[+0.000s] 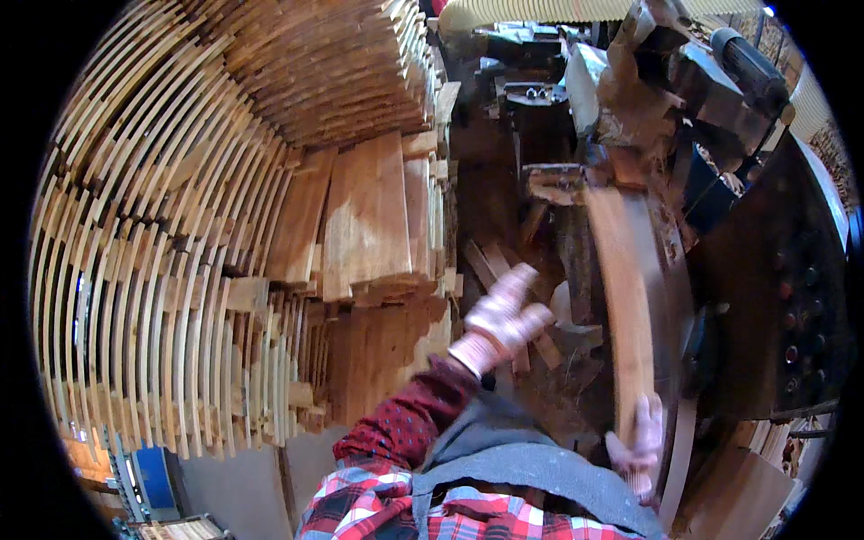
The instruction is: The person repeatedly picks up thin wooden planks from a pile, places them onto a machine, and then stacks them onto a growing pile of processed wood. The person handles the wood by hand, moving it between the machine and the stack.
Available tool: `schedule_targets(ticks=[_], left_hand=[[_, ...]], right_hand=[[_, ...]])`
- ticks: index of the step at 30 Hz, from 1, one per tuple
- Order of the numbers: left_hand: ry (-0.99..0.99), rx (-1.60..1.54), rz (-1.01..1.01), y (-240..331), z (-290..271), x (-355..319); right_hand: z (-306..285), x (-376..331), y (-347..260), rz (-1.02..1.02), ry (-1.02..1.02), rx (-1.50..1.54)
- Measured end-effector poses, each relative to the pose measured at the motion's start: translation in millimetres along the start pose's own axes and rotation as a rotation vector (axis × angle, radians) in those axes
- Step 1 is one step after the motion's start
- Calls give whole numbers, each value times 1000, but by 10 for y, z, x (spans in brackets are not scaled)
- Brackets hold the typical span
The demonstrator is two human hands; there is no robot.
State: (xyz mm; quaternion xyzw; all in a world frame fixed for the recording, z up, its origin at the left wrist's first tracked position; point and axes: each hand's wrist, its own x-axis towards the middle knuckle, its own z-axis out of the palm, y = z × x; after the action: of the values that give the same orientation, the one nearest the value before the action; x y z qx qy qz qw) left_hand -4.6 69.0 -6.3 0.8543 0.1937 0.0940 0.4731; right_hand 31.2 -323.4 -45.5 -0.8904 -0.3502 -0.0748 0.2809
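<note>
My right hand (637,443), in a pale pink work glove, grips the near end of a long wooden board (621,297). The board lies lengthwise on the dark machine table (673,297) and points away from me toward the machine head (648,99). My left hand (504,317), also gloved, hangs in the air to the left of the board with fingers loosely curled and nothing in it. It hovers over offcuts on the floor, near the front of the short plank stack (369,225).
Tall stacks of thin wooden slats (162,270) fill the left side. Short planks are piled beside them. Scrap pieces (504,270) lie on the floor by the machine. A dark control cabinet (792,297) with buttons stands at the right.
</note>
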Motion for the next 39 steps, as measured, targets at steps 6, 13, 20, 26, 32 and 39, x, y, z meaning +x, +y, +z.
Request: schedule_targets(ticks=[6, 13, 20, 26, 32, 39], left_hand=[[402, 736, -673, -1799, -1544, 1175], [140, 1074, -819, -2199, -1936, 1497], [395, 489, -168, -2869, -2646, 620], [584, -875, -203, -1255, -888, -63], [-38, -249, 1, -181, 217, -326], [504, 723, -522, -1872, -1738, 622]], right_hand=[[555, -53, 518, 198, 80, -144], [1595, 2400, 1126, 62, 71, -283], [1762, 3696, 974, 74, 63, -360], [1150, 2567, -1267, -164, -316, 287], [342, 854, -542, -299, 47, 228], [351, -289, 289, 173, 108, -208]])
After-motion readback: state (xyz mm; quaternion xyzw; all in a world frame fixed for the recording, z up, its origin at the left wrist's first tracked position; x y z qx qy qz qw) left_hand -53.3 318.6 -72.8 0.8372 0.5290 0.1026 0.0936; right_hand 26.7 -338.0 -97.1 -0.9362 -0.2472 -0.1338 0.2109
